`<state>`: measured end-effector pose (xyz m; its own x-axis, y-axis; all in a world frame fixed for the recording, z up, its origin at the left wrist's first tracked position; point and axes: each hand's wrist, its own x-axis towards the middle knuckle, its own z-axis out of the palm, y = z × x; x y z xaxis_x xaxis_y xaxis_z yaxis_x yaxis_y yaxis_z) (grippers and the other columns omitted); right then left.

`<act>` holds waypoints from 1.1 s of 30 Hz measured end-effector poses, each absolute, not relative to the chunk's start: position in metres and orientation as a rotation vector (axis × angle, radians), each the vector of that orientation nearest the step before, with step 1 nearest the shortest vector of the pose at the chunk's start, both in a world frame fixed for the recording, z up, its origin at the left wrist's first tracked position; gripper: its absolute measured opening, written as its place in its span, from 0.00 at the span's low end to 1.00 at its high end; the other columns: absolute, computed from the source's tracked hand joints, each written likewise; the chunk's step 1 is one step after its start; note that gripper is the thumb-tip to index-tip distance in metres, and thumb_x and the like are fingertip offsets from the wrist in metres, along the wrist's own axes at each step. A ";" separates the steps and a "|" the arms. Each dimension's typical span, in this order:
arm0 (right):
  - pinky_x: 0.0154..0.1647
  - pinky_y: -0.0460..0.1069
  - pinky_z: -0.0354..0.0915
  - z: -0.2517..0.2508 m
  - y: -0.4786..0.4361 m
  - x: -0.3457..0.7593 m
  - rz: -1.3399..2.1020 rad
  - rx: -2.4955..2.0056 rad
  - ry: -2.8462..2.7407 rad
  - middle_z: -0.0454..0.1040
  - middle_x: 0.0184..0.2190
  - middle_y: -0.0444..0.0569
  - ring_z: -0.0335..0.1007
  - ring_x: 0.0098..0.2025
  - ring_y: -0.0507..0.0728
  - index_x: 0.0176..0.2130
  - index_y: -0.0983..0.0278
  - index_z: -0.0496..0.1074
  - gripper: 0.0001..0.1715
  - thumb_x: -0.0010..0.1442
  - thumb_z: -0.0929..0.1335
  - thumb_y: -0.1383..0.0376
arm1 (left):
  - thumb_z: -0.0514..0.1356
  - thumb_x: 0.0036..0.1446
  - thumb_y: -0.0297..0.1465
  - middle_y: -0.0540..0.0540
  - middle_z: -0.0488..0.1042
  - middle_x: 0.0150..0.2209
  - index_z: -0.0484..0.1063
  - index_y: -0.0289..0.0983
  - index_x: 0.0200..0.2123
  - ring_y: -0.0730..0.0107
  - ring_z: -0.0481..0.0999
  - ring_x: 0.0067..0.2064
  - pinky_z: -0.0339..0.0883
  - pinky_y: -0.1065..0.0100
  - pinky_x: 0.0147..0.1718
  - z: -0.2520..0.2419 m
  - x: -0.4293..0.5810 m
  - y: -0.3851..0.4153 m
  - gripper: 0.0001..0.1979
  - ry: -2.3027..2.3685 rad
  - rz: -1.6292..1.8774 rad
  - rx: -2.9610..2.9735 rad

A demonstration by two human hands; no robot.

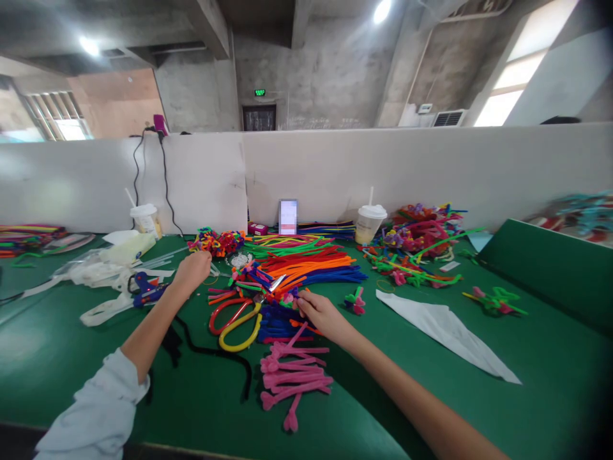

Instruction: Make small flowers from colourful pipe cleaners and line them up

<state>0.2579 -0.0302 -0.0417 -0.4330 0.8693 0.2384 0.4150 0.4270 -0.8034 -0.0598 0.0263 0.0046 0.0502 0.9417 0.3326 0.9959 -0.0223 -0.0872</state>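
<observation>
My left hand (192,271) is closed, fingertips together beside a heap of small multicoloured pipe cleaner pieces (218,243); whatever it may hold is hidden. My right hand (322,313) pinches a small pink pipe cleaner piece (289,298) over the dark blue pipe cleaners (278,323). Between the hands lie scissors (234,324) with one red and one yellow handle, their blades pointing away from me. Several pink pipe cleaners with heart-shaped ends (294,378) lie in front. Long orange pipe cleaners (320,262) are spread behind, among green, red and blue ones.
A blue glue gun (146,289) and plastic bags (103,268) lie left, with a black pipe cleaner (215,351) nearer. Lidded cups (370,223) stand by the partition (306,169), near a lit phone (288,216). To the right are white paper (445,332) and finished-looking twisted shapes (498,301).
</observation>
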 end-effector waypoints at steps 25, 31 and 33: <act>0.27 0.45 0.55 -0.040 -0.031 0.257 0.874 -1.053 -2.027 0.61 0.20 0.42 0.58 0.24 0.50 0.26 0.64 0.61 0.12 0.58 0.55 0.66 | 0.46 0.53 0.29 0.42 0.71 0.37 0.69 0.35 0.36 0.62 0.70 0.41 0.63 0.67 0.40 0.013 -0.103 0.002 0.14 -1.988 -0.513 -1.915; 0.27 0.45 0.56 -0.041 -0.031 0.256 0.861 -1.042 -2.035 0.61 0.20 0.42 0.58 0.24 0.50 0.26 0.64 0.62 0.13 0.58 0.55 0.66 | 0.48 0.52 0.32 0.46 0.74 0.30 0.68 0.38 0.31 0.64 0.73 0.33 0.62 0.70 0.31 0.009 -0.094 -0.009 0.10 -2.126 -0.139 -2.189; 0.27 0.45 0.56 -0.041 -0.031 0.256 0.860 -1.049 -2.040 0.61 0.20 0.42 0.58 0.24 0.51 0.26 0.64 0.62 0.13 0.58 0.55 0.65 | 0.48 0.52 0.30 0.43 0.74 0.32 0.69 0.37 0.30 0.63 0.74 0.35 0.62 0.69 0.31 0.003 -0.091 -0.010 0.10 -2.117 -0.013 -2.172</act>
